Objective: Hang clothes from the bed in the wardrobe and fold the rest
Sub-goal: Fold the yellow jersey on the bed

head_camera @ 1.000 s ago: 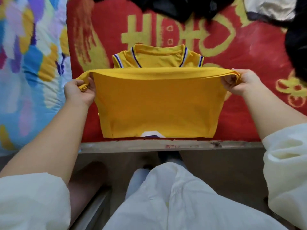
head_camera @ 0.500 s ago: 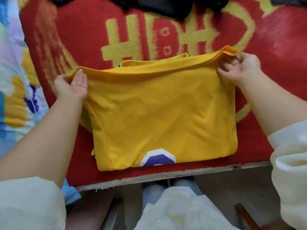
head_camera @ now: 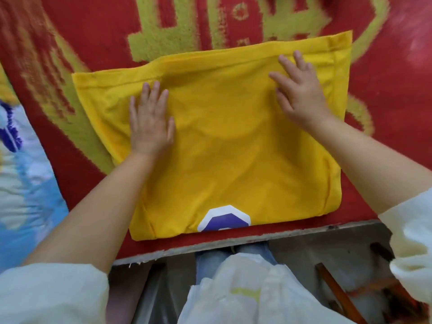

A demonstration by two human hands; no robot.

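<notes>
A yellow shirt (head_camera: 233, 155) lies folded into a rough square on the red bed cover (head_camera: 93, 31), near the bed's front edge. A white and purple emblem shows at its near fold. My left hand (head_camera: 150, 120) lies flat on the shirt's left half, fingers straight. My right hand (head_camera: 299, 92) presses flat on the upper right part, fingers spread. Neither hand holds anything.
The red cover carries yellow-green lettering. A blue and white patterned quilt (head_camera: 21, 183) lies at the left. The bed's front edge (head_camera: 233, 242) runs below the shirt; beneath it are my legs and a wooden stick (head_camera: 339, 293) on the floor.
Both hands carried the lifted hem forward over the collar, laid it down, let go, and now lie flat on top. The camera has tilted down closer.
</notes>
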